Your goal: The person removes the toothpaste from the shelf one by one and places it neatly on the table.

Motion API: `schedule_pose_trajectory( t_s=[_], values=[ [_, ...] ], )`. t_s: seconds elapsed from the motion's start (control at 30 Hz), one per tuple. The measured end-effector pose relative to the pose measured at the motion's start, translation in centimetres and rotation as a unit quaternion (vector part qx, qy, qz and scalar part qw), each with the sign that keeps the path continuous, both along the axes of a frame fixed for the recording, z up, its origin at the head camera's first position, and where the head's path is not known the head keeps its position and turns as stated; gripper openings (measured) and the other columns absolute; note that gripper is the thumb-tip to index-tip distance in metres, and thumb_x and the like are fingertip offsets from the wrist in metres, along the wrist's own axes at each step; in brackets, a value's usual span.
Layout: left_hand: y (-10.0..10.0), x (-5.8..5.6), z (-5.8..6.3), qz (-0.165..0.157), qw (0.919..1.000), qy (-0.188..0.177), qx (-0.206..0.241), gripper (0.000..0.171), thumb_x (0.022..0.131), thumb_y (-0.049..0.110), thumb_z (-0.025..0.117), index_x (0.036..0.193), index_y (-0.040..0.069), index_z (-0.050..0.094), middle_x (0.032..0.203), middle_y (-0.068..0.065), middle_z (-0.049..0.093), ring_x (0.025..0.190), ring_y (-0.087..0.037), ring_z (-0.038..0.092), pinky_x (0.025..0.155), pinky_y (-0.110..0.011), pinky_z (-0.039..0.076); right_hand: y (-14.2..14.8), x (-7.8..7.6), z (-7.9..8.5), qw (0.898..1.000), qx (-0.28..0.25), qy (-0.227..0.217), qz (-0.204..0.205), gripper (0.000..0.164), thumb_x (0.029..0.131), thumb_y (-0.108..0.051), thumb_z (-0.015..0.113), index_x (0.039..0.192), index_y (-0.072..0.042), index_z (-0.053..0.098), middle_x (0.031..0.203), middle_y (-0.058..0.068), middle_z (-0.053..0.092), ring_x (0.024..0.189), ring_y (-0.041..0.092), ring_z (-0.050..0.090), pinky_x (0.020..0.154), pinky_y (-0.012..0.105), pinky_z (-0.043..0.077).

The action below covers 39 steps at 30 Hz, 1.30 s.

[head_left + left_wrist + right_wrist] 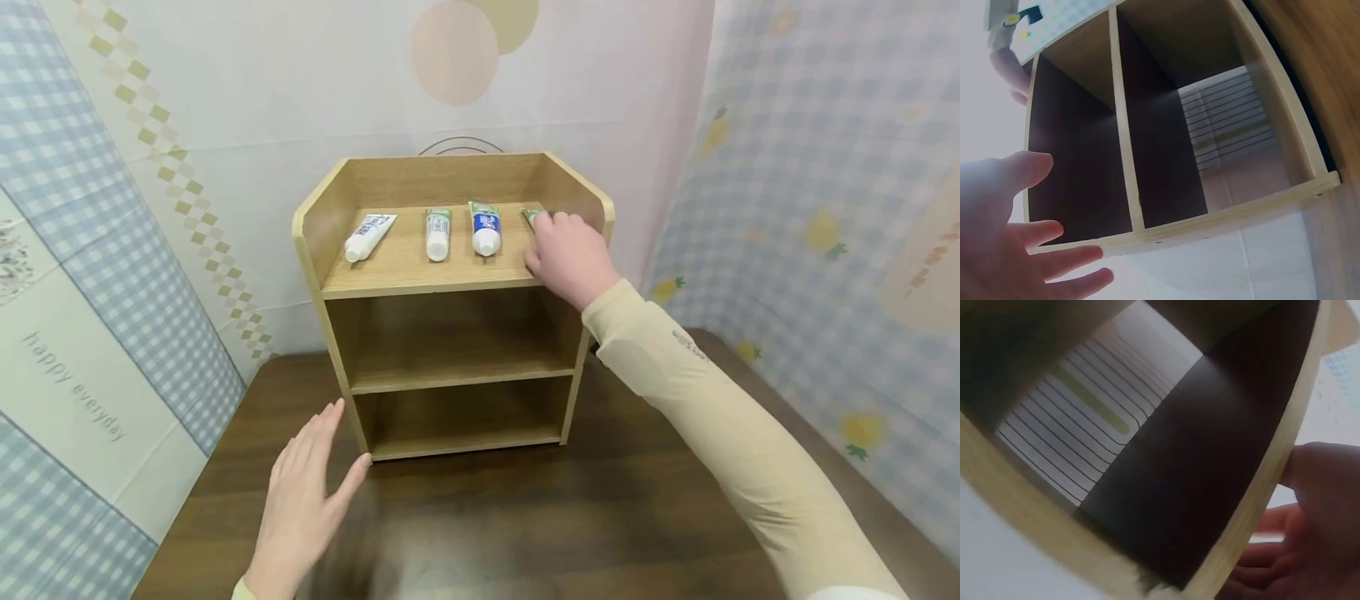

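Note:
My right hand (573, 254) is at the right end of the shelf's top board, its fingers curled over a toothpaste tube (531, 215). Only that tube's green crimped end shows; the hand hides the rest. To its left, three more tubes lie with caps toward me: a blue-and-white tube (485, 232), a white tube with a green end (438, 234), and a slanted white tube with dark lettering (369, 237). My left hand (303, 492), fingers straight and thumb spread, hovers by the lower left corner of the wooden shelf (465, 384), holding nothing.
Two open compartments lie under the top board, and raised side panels (581, 196) flank it. The shelf stands on a dark wooden table (480, 533). Patterned cloth (262, 83) hangs behind and at both sides.

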<state>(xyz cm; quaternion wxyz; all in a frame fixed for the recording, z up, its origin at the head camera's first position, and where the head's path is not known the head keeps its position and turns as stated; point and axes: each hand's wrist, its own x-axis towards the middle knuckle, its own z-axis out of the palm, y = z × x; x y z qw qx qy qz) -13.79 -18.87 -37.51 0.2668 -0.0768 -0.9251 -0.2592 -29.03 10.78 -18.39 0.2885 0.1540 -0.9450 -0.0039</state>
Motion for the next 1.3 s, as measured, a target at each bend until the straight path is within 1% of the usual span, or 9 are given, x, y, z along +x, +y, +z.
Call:
schedule_pose_trajectory(
  t_s=[0.1,0.2,0.37,0.47,0.57,0.7,0.8,0.97,1.3],
  values=[
    [0.0,-0.1,-0.3,0.003,0.9999,-0.003,-0.015,0.07,0.083,0.04,0.059,0.142,0.029,0.022,0.144,-0.007,0.033,0.131,-0.03,0.028,0.102,-0.052,0.019,-0.4,-0.7,0.8,0.999,0.022,-0.037,-0.033,0.024,0.083,-0.016,0.045,0.088,0.005,0.057,0.081,0.02,0.062,0.073,0.034,0.06,0.058,0.045,0.048],
    [0.0,-0.3,-0.6,0.007,0.9999,0.003,-0.013,0.074,0.082,0.041,0.06,0.143,0.028,0.019,0.146,-0.006,0.029,0.133,-0.03,0.025,0.102,-0.052,0.018,-0.7,-1.2,1.7,0.995,0.047,-0.073,-0.054,0.023,0.083,-0.01,0.042,0.091,0.005,0.058,0.084,0.019,0.064,0.074,0.032,0.062,0.059,0.045,0.05],
    [-0.1,-2.2,-0.7,0.009,0.9997,0.009,0.019,0.08,0.081,0.042,0.06,0.144,0.022,0.014,0.145,-0.007,0.03,0.131,-0.031,0.028,0.101,-0.052,0.02,-0.5,-1.9,2.6,0.99,0.075,-0.101,-0.064,0.029,0.082,-0.002,0.036,0.097,0.004,0.06,0.093,0.019,0.064,0.081,0.034,0.063,0.065,0.046,0.05],
    [-0.2,-4.1,-1.0,0.002,0.9978,-0.032,0.058,0.084,0.082,0.047,0.057,0.144,0.026,0.004,0.145,-0.01,0.029,0.131,-0.034,0.027,0.1,-0.055,0.02,-0.1,-2.2,2.7,0.99,0.083,-0.094,-0.057,0.028,0.08,-0.001,0.037,0.092,0.002,0.062,0.093,0.019,0.065,0.08,0.034,0.063,0.066,0.047,0.05],
    [-0.2,-6.0,-1.4,-0.009,0.9908,-0.086,0.104,0.087,0.083,0.053,0.052,0.143,0.031,-0.007,0.146,-0.013,0.027,0.131,-0.037,0.027,0.1,-0.057,0.022,0.1,-2.4,2.5,0.991,0.084,-0.091,-0.054,0.027,0.077,0.001,0.04,0.09,0.0,0.063,0.092,0.018,0.065,0.079,0.034,0.063,0.063,0.047,0.05],
    [-0.3,-7.4,-1.8,-0.017,0.9798,-0.14,0.142,0.086,0.083,0.059,0.046,0.139,0.037,-0.015,0.146,-0.015,0.026,0.131,-0.036,0.03,0.096,-0.056,0.03,0.1,-2.4,2.3,0.991,0.082,-0.095,-0.051,0.029,0.071,0.004,0.043,0.091,-0.002,0.063,0.093,0.017,0.065,0.079,0.034,0.062,0.06,0.049,0.05],
    [-0.2,-7.7,-1.9,-0.017,0.9765,-0.159,0.145,0.084,0.083,0.06,0.043,0.139,0.038,-0.015,0.144,-0.018,0.028,0.127,-0.035,0.036,0.093,-0.054,0.036,-0.1,-2.2,2.2,0.991,0.079,-0.095,-0.046,0.032,0.069,0.004,0.044,0.094,-0.003,0.064,0.094,0.017,0.065,0.078,0.034,0.062,0.059,0.049,0.049],
    [-0.2,-7.7,-1.8,-0.009,0.9797,-0.154,0.128,0.081,0.085,0.058,0.042,0.142,0.033,-0.01,0.138,-0.018,0.037,0.118,-0.035,0.047,0.085,-0.052,0.042,0.0,-1.5,2.1,0.994,0.067,-0.079,-0.039,0.03,0.071,0.004,0.047,0.095,-0.002,0.064,0.092,0.017,0.065,0.074,0.032,0.06,0.059,0.047,0.049],
    [-0.6,-7.4,-1.7,0.001,0.983,-0.143,0.115,0.077,0.087,0.052,0.044,0.142,0.034,-0.007,0.131,-0.016,0.045,0.109,-0.032,0.054,0.081,-0.049,0.044,0.0,0.8,1.7,0.998,0.055,0.01,-0.013,0.018,0.079,0.004,0.046,0.091,0.004,0.059,0.087,0.019,0.064,0.075,0.033,0.057,0.062,0.044,0.049]
  ],
)
